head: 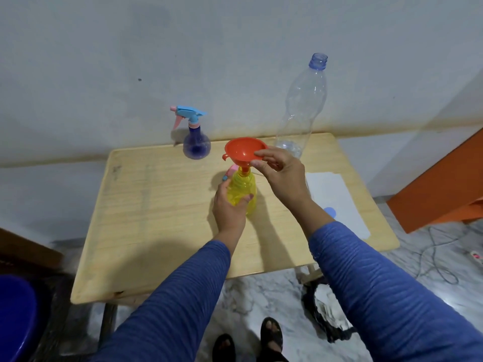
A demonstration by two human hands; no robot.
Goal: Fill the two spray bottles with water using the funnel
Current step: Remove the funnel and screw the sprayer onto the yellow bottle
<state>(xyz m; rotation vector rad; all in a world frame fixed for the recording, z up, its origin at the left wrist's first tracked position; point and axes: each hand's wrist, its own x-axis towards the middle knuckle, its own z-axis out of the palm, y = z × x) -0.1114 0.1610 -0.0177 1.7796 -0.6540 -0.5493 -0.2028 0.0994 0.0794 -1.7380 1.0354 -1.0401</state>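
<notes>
A yellow spray bottle stands uncapped at the middle of the wooden table. My left hand grips its body. An orange funnel sits with its spout in the bottle's neck, and my right hand pinches the funnel's right rim. Behind the yellow bottle lies a pink spray head, partly hidden. A purple spray bottle with a blue and pink trigger head stands at the table's back edge. A tall clear plastic bottle, uncapped, stands at the back right with a little water at its bottom.
A white sheet with a blue cap on it lies on the table's right side. A blue stool is at the lower left. An orange cabinet stands at the right, with cables and a dark bag on the marble floor.
</notes>
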